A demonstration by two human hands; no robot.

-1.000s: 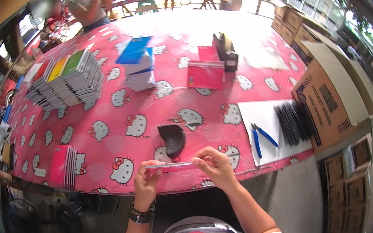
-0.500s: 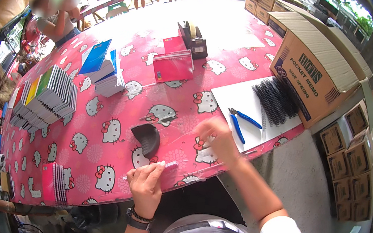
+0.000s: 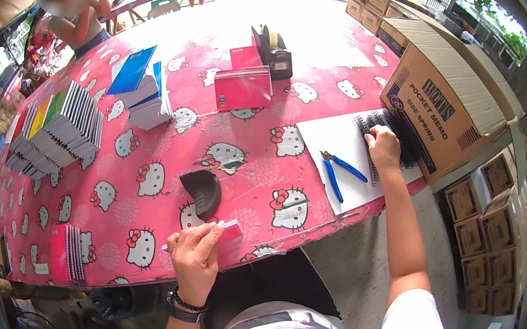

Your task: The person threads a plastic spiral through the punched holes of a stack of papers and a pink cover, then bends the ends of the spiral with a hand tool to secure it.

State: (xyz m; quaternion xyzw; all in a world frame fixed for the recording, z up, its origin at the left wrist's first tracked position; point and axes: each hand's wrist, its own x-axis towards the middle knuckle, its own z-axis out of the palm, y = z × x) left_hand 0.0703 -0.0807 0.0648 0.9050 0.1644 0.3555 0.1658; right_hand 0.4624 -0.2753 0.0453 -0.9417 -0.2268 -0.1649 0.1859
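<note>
My left hand [image 3: 195, 256] holds a small pink notebook [image 3: 226, 235] by its edge at the near rim of the table [image 3: 133, 227], which wears a pink cartoon-cat cloth. A black curved piece [image 3: 202, 191] lies just beyond it. My right hand [image 3: 384, 148] reaches out to the right and rests on a pile of black spiral binding coils [image 3: 392, 137] lying on a white sheet [image 3: 341, 142]. Whether its fingers grip a coil I cannot tell. Blue-handled pliers [image 3: 338, 173] lie on the same sheet, to the left of that hand.
A big brown cardboard box [image 3: 448, 96] stands right of the coils. Red notebooks [image 3: 242, 87] and a black tape dispenser [image 3: 271, 50] sit further back. Stacks of spiral notebooks [image 3: 56, 132] fill the left side, with blue-covered stacks [image 3: 140, 86] nearby. Another person [image 3: 76, 10] sits far left. Small boxes [image 3: 488, 243] pile up on the floor.
My right hand has left the pink notebook and moved out to the right onto the black coils. The left hand keeps hold of the notebook.
</note>
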